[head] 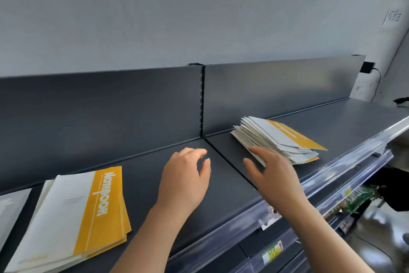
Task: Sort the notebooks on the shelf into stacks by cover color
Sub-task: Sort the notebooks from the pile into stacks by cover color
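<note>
Flanking the notebooks on the shelf (221, 195), what is seen? (Desk)

A dark grey metal shelf is pictured, backed by matching back panels (99, 107) that are joined at a slotted upright (201, 100). A pale wall (199, 18) is seen above. A clear plastic price rail (336, 173) is run along the front edge, and a black plug (367, 67) is fixed to the wall at far right.

How are the notebooks presented? (Desk)

A loose pile (276, 140) is seen right of the upright, fanned out, its covers white with a yellow band and its corners out of line. A neater stack (73, 217) in yellow and white is laid at left, near the front edge. A grey cover (11, 208) just beside it is cut off by the frame. The right hand (274, 175) is held at the pile's near corner with fingers spread and straight; whether the pile is touched cannot be told. The left hand (183, 180) is held above the shelf between stack and pile, fingers loosely curled, nothing gripped.

Can any writing be read? (Desk)

"NOTEBOOK" is printed in white on the yellow band of the stack's top cover. A sign (392, 17) on the wall and a yellow label (273, 250) on the lower rail are too blurred to be read.
</note>
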Demonstrator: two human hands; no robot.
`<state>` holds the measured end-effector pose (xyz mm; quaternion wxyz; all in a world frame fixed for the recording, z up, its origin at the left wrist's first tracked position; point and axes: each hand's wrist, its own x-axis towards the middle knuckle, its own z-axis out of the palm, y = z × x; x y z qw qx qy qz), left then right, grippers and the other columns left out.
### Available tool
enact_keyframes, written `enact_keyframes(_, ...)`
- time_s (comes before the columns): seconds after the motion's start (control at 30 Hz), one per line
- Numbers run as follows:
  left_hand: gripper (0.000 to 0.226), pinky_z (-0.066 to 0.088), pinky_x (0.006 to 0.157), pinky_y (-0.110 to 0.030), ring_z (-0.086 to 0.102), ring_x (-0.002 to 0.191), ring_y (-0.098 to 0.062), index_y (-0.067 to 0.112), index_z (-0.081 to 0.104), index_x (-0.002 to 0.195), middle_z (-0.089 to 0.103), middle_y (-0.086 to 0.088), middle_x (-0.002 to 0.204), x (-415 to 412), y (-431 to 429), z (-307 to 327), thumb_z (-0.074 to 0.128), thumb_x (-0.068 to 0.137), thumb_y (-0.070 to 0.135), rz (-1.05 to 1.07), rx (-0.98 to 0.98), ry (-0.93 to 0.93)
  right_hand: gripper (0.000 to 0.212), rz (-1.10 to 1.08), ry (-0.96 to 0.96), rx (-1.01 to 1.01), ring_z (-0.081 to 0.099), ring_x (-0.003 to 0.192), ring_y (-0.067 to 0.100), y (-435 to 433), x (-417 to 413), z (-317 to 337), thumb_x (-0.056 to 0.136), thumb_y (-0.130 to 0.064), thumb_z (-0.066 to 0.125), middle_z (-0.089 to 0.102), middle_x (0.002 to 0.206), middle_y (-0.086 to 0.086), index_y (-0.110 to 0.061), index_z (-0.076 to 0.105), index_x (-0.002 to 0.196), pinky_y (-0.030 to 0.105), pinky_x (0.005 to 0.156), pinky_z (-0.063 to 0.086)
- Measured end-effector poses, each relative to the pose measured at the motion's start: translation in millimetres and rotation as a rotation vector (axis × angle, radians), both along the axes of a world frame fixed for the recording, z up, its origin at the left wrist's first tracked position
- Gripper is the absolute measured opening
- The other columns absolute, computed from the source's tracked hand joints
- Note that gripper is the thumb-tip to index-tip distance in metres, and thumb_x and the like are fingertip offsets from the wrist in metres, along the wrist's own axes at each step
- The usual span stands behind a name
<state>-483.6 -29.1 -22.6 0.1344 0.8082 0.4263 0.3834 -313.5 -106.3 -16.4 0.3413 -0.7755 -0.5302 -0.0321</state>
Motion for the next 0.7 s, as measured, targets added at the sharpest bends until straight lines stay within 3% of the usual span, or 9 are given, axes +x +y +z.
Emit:
enact_keyframes(0.17,0.029,0.041,0.086,-0.022,0.052,0.106,-0.009,0.023,0.063,0.119,0.061,0.012,0.113,58,23,10,0.049,0.095,0.03,-0.073,-0.009,0.006,0.034,-0.064,0.024,0.026,0.054,0.118,0.016,22,65,4,0.091,-0.028,0.057,0.06,0.128,-0.002,-0.016,0.062,0.122,0.026,0.096,0.038)
enact_keyframes(0.27,0.027,0.046,0.085,-0.027,0.054,0.1,-0.01,0.024,0.064,0.117,0.062,0.012,0.107,94,28,9,0.049,0.095,0.03,-0.106,-0.052,-0.004,0.036,-0.126,0.06,-0.037,0.053,0.118,0.015,29,108,1,0.093,-0.03,0.053,0.054,0.135,-0.005,-0.017,0.059,0.126,0.023,0.09,0.037)
enact_keyframes(0.4,0.022,0.05,0.079,-0.035,0.057,0.085,-0.013,0.017,0.067,0.103,0.064,0.008,0.089,146,33,8,0.049,0.093,0.025,-0.117,-0.098,-0.052,0.039,-0.162,0.078,-0.145,0.055,0.116,0.021,42,172,-6,0.094,-0.033,0.051,0.052,0.137,-0.003,-0.017,0.056,0.13,0.029,0.092,0.041)
enact_keyframes(0.47,0.02,0.051,0.074,-0.038,0.057,0.074,-0.014,0.013,0.067,0.093,0.063,0.005,0.075,173,35,6,0.049,0.092,0.023,-0.102,-0.138,-0.069,0.032,-0.141,0.091,-0.216,0.055,0.111,0.026,49,200,-9,0.094,-0.031,0.05,0.059,0.125,0.002,-0.015,0.061,0.119,0.034,0.089,0.043)
enact_keyframes(0.5,0.02,0.052,0.07,-0.039,0.055,0.067,-0.015,0.012,0.065,0.086,0.061,0.003,0.068,185,37,5,0.049,0.092,0.022,-0.081,-0.16,-0.072,0.025,-0.11,0.096,-0.252,0.057,0.1,0.028,52,211,-10,0.093,-0.031,0.048,0.063,0.108,0.003,-0.014,0.063,0.104,0.037,0.084,0.045)
enact_keyframes(0.57,0.025,0.049,0.061,-0.037,0.044,0.052,-0.013,0.011,0.054,0.07,0.049,0.003,0.055,208,40,3,0.05,0.091,0.024,-0.021,-0.214,-0.071,0.026,-0.018,0.103,-0.306,0.056,0.08,0.027,55,227,-13,0.092,-0.033,0.045,0.058,0.08,0.001,-0.012,0.055,0.081,0.04,0.071,0.046)
enact_keyframes(0.6,0.032,0.046,0.058,-0.035,0.038,0.05,-0.012,0.011,0.046,0.064,0.043,0.005,0.051,219,41,2,0.052,0.091,0.027,0.009,-0.244,-0.071,0.027,0.043,0.1,-0.314,0.055,0.08,0.026,55,232,-14,0.093,-0.034,0.045,0.056,0.079,0.001,-0.013,0.054,0.08,0.038,0.07,0.045)
enact_keyframes(0.7,0.038,0.04,0.053,-0.031,0.045,0.054,-0.01,0.012,0.045,0.065,0.049,0.007,0.058,242,45,2,0.059,0.087,0.04,0.136,-0.327,-0.063,0.028,0.243,0.061,-0.285,0.053,0.11,0.017,55,241,-19,0.095,-0.035,0.047,0.059,0.117,-0.008,-0.017,0.064,0.109,0.029,0.087,0.041)
